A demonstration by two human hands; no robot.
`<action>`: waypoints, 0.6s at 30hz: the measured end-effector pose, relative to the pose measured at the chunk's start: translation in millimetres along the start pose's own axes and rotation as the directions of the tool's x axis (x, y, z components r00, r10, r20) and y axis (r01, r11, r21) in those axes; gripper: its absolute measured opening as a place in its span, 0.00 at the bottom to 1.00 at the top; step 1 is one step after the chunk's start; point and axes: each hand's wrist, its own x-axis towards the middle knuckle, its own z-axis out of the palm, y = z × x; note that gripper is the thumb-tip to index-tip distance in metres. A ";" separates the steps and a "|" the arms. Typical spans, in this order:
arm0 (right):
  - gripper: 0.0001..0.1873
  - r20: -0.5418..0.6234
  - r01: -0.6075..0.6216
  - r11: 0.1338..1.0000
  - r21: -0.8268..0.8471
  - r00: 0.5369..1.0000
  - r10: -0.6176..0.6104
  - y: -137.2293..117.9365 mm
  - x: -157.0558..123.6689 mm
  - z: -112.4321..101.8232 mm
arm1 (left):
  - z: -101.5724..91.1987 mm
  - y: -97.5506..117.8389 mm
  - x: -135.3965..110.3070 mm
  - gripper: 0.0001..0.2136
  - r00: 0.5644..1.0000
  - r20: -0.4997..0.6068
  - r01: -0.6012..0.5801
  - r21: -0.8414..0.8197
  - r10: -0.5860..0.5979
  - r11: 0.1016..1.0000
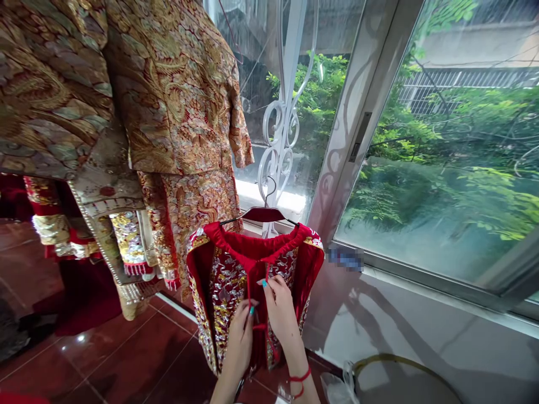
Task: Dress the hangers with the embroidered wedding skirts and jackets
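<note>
A red garment point(219, 280) with silver and gold embroidery hangs in front of me on a hanger point(264, 214) with a dark red bar and a metal hook. Two thin red tie cords point(249, 286) hang from its neckline. My left hand point(242, 322) pinches the left cord partway down. My right hand point(278, 300) pinches the other cord higher up, close under the neckline. Both hands have turquoise nails, and a red string circles my right wrist. Lower on the front opening, another red tie point(260, 326) shows between my hands.
Gold brocade garments point(181, 101) hang at the left above a dark red tiled floor point(126, 359). A white scrolled metal stand point(278, 123) rises behind the hanger. Windows point(442, 168) and a white wall point(404, 314) line the right; a round gold-rimmed object point(391, 359) is below.
</note>
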 end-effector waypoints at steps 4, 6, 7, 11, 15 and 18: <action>0.19 0.209 -0.084 0.993 0.082 0.976 0.065 -6.9 0.2 -1.1 | 3.2 -4.9 -29.6 0.21 0.976 0.042 0.218 -0.130 -0.215 0.967; 0.18 0.262 -0.117 0.985 0.123 0.962 0.081 -7.8 3.2 -2.0 | 4.4 -3.9 -32.8 0.23 0.965 0.015 0.260 -0.171 -0.261 0.950; 0.17 0.286 -0.138 0.977 0.162 0.954 0.087 -8.6 6.1 -2.4 | 4.0 -2.3 -33.1 0.24 0.958 0.006 0.281 -0.195 -0.285 0.940; 0.17 0.391 -0.359 0.828 0.431 0.901 0.187 -17.9 27.9 1.6 | -1.9 12.4 -33.8 0.27 0.896 0.115 0.440 -0.372 -0.429 0.818; 0.15 0.376 -0.500 0.655 0.567 0.864 0.335 -31.6 53.6 16.8 | -5.2 30.7 -37.3 0.30 0.870 0.235 0.493 -0.455 -0.434 0.742; 0.10 0.356 -0.526 0.616 0.586 0.850 0.387 -36.8 64.9 28.5 | -5.9 37.3 -43.4 0.30 0.908 0.203 0.419 -0.429 -0.367 0.800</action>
